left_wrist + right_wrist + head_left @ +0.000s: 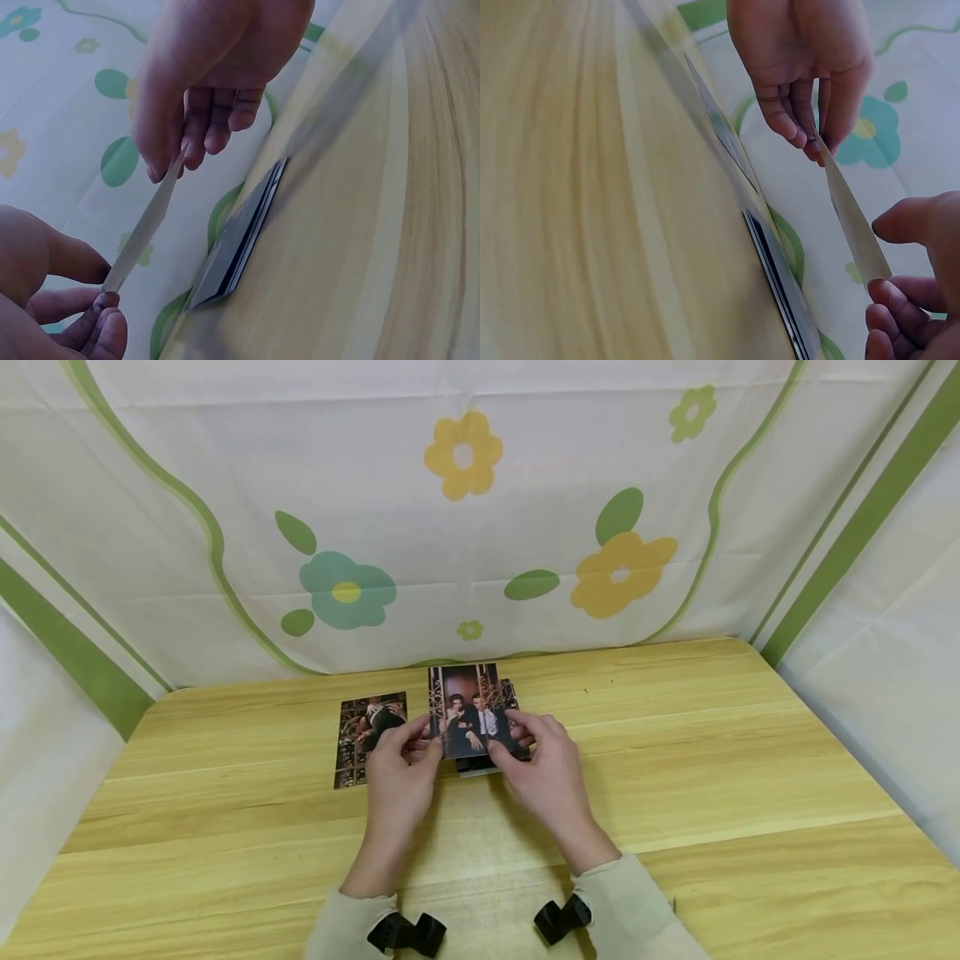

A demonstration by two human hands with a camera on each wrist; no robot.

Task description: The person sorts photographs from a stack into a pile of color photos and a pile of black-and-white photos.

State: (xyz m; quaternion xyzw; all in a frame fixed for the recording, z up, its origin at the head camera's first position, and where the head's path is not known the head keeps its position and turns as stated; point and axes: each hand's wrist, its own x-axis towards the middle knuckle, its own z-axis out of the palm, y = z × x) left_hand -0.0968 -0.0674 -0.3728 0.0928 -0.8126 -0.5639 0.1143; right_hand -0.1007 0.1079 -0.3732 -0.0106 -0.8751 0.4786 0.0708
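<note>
Left hand (397,768) and right hand (543,764) pinch opposite edges of 1 glossy rectangular photo print (471,710) above a dark photo stack (240,240) on the pale wooden table (750,760).

pale yellow wooden table (675,760): smooth, visible grain, slight sheen. dark glossy paper photo print (471,710): thin, white matt back. white flower-printed cloth backdrop (525,510): matt, creased.

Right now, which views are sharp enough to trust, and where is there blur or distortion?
Head view: evenly lit and sharp on the held photo, with wide-angle bending of the table edges. Left wrist view: dim, bluish, table streaked, stack of photos soft. Right wrist view: brighter, table smeared, left hand clear.
</note>
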